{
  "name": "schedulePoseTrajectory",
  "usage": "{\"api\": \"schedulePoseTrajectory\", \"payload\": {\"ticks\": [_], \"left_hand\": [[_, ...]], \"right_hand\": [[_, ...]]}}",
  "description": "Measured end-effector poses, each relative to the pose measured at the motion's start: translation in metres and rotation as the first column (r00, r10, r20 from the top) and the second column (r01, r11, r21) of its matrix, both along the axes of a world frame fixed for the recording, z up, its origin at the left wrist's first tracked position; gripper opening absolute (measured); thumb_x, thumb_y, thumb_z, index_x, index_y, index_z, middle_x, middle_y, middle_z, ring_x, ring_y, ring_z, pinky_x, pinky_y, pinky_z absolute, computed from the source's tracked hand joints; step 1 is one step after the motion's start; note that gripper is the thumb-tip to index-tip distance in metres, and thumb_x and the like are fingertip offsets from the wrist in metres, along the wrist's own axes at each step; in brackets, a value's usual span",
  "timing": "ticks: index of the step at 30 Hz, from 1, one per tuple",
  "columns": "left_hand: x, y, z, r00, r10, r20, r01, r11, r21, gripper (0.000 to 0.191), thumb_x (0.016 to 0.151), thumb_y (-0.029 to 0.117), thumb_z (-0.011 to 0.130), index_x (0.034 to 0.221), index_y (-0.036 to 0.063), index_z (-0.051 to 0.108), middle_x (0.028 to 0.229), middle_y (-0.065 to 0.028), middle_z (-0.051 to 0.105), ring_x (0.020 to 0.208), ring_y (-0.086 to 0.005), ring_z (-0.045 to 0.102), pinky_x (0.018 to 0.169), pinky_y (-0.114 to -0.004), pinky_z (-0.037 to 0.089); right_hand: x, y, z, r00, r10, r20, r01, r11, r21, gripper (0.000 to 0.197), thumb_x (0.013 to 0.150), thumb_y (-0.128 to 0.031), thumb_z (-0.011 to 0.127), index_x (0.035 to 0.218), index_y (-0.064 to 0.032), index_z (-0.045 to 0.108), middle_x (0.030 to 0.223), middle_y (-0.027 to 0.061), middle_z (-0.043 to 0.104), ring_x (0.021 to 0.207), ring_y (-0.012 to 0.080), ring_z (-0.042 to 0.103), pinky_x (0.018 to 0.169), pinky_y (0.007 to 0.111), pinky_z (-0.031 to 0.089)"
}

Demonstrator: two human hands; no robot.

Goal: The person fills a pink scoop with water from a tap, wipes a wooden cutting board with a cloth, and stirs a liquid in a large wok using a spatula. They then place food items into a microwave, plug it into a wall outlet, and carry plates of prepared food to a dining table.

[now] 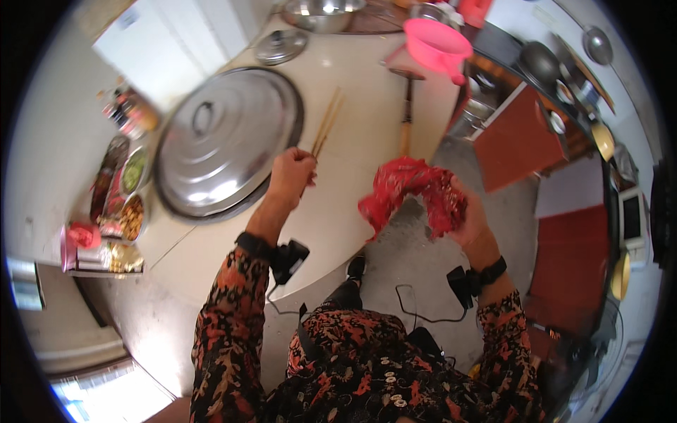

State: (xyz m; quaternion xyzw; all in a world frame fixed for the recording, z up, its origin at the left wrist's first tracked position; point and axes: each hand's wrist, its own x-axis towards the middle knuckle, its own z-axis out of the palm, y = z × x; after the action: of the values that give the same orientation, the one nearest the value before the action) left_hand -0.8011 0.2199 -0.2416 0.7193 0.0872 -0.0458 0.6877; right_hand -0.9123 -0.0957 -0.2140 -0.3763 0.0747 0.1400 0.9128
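My left hand [294,177] is closed around a pair of wooden chopsticks [327,122], which point away over the pale tabletop [351,198]. Beside that hand lies a large round metal lid [232,143] with a loop handle. My right hand [472,222] grips a crumpled red cloth or plastic bag [407,190] by its right side, just past the table edge. The red material is blurred, and it hides some of my fingers. Beyond it, a long-handled wok spatula [406,111] rests on the table.
A pink plastic dipper [436,45], a small metal lid [280,46] and a steel basin [322,15] occupy the far end. Bowls of food [132,214] and bottles [129,111] line the left. An open red cabinet door [521,140] stands at right, below a counter holding a wok [539,61].
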Motion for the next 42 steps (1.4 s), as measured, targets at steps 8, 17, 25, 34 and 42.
{"api": "schedulePoseTrajectory", "payload": {"ticks": [8, 17, 25, 34, 42], "left_hand": [[0.119, -0.065, -0.031, 0.999, -0.039, 0.006, 0.038, 0.989, 0.143, 0.023, 0.084, 0.006, 0.057, 0.102, -0.0082, 0.059, 0.076, -0.011, 0.061, 0.058, -0.0146, 0.057, 0.049, -0.024, 0.044], [0.115, -0.084, -0.017, 0.943, -0.11, 0.315, -0.115, 0.78, 0.615, 0.04, 0.08, 0.017, 0.065, 0.114, -0.0026, 0.059, 0.109, -0.0199, 0.063, 0.101, -0.0279, 0.06, 0.089, -0.035, 0.046], [0.056, -0.151, 0.042, 0.98, -0.022, 0.198, -0.074, 0.883, 0.464, 0.034, 0.084, 0.013, 0.06, 0.114, -0.003, 0.059, 0.108, -0.0166, 0.063, 0.105, -0.0239, 0.059, 0.092, -0.034, 0.045], [0.029, -0.267, 0.043, 0.934, -0.325, 0.151, 0.213, 0.843, 0.494, 0.024, 0.085, 0.008, 0.06, 0.106, -0.0029, 0.062, 0.093, -0.0108, 0.067, 0.088, -0.0179, 0.063, 0.079, -0.028, 0.05], [0.026, -0.346, 0.019, 0.81, -0.586, 0.007, 0.532, 0.74, 0.411, 0.022, 0.088, 0.011, 0.059, 0.106, -0.002, 0.062, 0.089, -0.0041, 0.065, 0.079, -0.0095, 0.057, 0.07, -0.023, 0.046]], "right_hand": [[0.035, -0.108, 0.007, 0.866, -0.494, 0.077, 0.494, 0.821, -0.287, 0.019, 0.091, -0.01, 0.054, 0.109, -0.0051, 0.054, 0.101, 0.0082, 0.063, 0.087, 0.0179, 0.063, 0.075, 0.031, 0.053], [0.068, -0.279, 0.034, 0.824, -0.508, 0.251, 0.563, 0.688, -0.458, 0.011, 0.088, -0.004, 0.059, 0.099, -0.0042, 0.061, 0.094, 0.0038, 0.064, 0.079, 0.0111, 0.06, 0.071, 0.024, 0.05], [0.105, -0.382, 0.031, 0.873, -0.403, 0.275, 0.452, 0.452, -0.769, 0.015, 0.085, -0.001, 0.061, 0.099, -0.0038, 0.066, 0.085, 0.0006, 0.065, 0.073, 0.0088, 0.058, 0.069, 0.023, 0.047], [0.082, -0.433, -0.007, 0.889, -0.368, 0.271, 0.391, 0.303, -0.869, 0.013, 0.081, 0.003, 0.062, 0.09, -0.0004, 0.07, 0.08, 0.0005, 0.067, 0.069, 0.0071, 0.056, 0.063, 0.022, 0.047], [0.009, -0.459, -0.033, 0.884, -0.342, 0.319, 0.362, 0.066, -0.93, 0.014, 0.08, 0.005, 0.059, 0.088, -0.0007, 0.07, 0.079, 0.0018, 0.066, 0.065, 0.0081, 0.055, 0.06, 0.024, 0.047]]}}
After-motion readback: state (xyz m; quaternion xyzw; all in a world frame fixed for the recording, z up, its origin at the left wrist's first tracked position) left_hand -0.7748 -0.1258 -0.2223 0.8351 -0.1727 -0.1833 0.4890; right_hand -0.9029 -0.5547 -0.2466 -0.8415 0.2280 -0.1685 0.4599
